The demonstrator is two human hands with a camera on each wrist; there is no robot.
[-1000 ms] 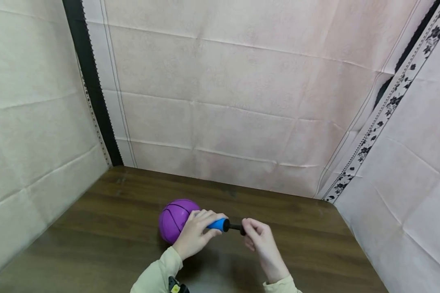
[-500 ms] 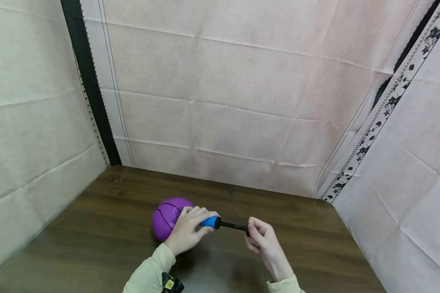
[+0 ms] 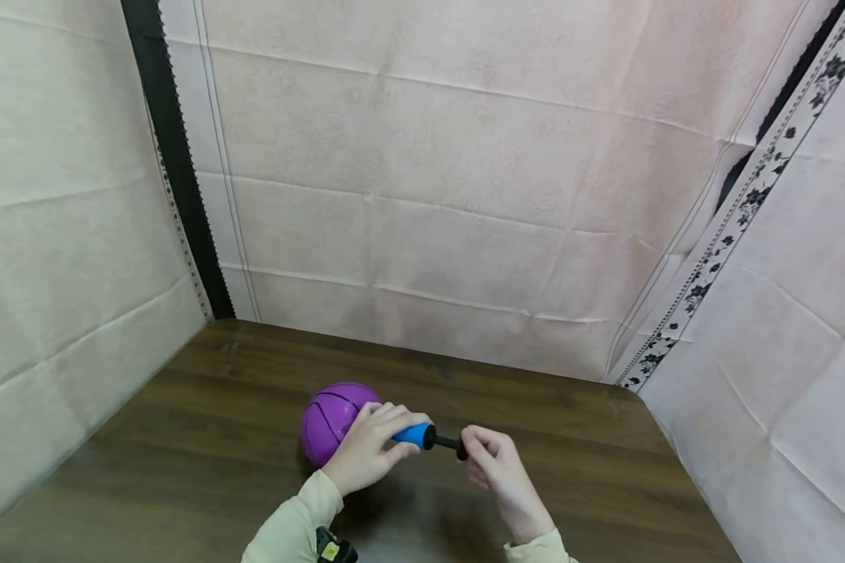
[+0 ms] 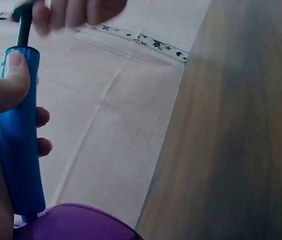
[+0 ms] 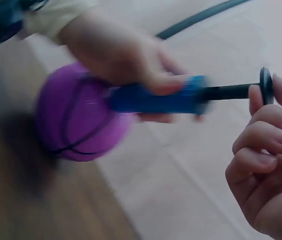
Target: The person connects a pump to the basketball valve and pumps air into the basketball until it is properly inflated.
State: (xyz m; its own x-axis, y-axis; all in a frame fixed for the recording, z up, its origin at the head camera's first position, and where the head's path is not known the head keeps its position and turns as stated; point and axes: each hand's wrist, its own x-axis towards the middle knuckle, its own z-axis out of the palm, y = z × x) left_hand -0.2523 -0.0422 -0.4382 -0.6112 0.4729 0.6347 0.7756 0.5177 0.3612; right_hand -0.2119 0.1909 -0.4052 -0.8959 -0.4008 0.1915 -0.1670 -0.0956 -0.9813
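Observation:
My left hand (image 3: 369, 447) grips the blue barrel of a small hand pump (image 3: 414, 435), its thumb along the side in the left wrist view. The barrel's far end meets a purple ball with black lines (image 3: 327, 426), which sits on the table left of the hand. In the right wrist view the black rod (image 5: 231, 92) sticks out of the barrel and ends in a round black knob (image 5: 266, 86). My right hand (image 3: 496, 473) pinches that knob between thumb and fingers. Any needle between pump and ball is hidden.
The brown wooden table (image 3: 591, 485) lies under both hands. Pale cloth hangs behind it (image 3: 422, 234) and at both sides, with a floral border (image 3: 704, 274) at the right. A dark strap with a yellow patch (image 3: 331, 550) is on the left wrist.
The right hand first drew the knob outward to the right, lengthening the visible rod, then pushed it back toward the barrel. Ball and left hand shifted slightly left, then back right.

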